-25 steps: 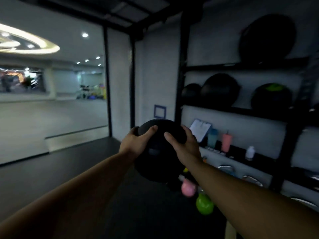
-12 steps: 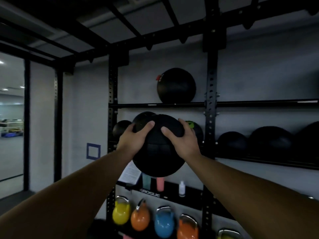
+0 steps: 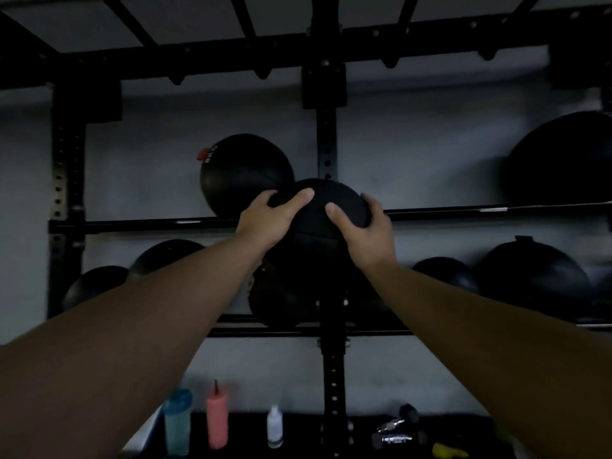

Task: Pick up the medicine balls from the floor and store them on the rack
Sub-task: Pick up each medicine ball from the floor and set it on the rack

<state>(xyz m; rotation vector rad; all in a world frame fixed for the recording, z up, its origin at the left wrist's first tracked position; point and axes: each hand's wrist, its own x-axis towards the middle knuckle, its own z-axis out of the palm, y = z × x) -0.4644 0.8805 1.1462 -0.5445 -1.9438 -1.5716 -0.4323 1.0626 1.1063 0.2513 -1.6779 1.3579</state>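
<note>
Ok, both hands on one black medicine ball [image 3: 318, 246], arms stretched out and up toward the rack [image 3: 326, 137]

- left hand [image 3: 265, 223]: spread wide over the ball's upper left side, thumb lying across the near face, fingers wrapped over the top edge
- right hand [image 3: 362, 233]: same grip mirrored on the upper right side, thumb on the near face, fingers curled round the far side, tips hidden
- ball sits in front of the rack's centre upright, its top above the upper shelf rail [image 3: 132, 223], its lower half dropping below that rail
- can't tell whether it rests on the shelf or is carried only by the hands
- it overlaps the tagged ball [image 3: 245, 170] on the upper shelf just to the left; contact not readable, too dark
- big dark ball [image 3: 563, 160] far right on the same shelf, well apart
- lower shelf: row of dark balls [image 3: 530, 276] right of the upright, more on the left, partly behind the left forearm
- bottom ledge: blue tumbler [image 3: 178, 422], pink bottle [image 3: 217, 419] just beside it, small white bottle [image 3: 275, 427] further right

Frame is dim and slightly blurred
</note>
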